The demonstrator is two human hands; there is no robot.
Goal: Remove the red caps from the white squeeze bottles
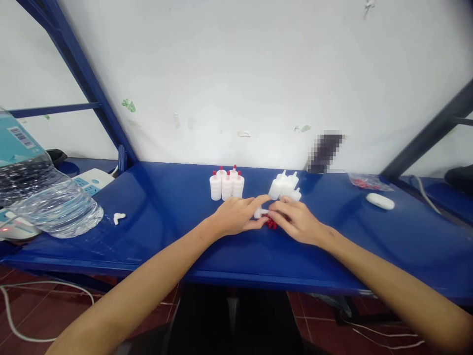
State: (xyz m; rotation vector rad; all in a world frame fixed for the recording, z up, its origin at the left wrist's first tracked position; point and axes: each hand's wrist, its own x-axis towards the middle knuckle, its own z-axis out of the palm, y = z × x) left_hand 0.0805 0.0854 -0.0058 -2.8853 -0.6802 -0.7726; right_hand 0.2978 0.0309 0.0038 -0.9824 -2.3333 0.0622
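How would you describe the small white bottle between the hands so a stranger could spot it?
On the blue table, find the left hand and right hand meeting mid-table. The small white bottle lies between their fingertips, beside loose red caps. Unlike the bottles standing behind, it lies down.

You get bright, even light from above; the glossy blue tabletop (pixel 166 207) throws soft glare left of your grip and faint shadows under your forearms. Edges bow outward from the wide lens. Beyond your grip, a patch at the wall is pixelated.
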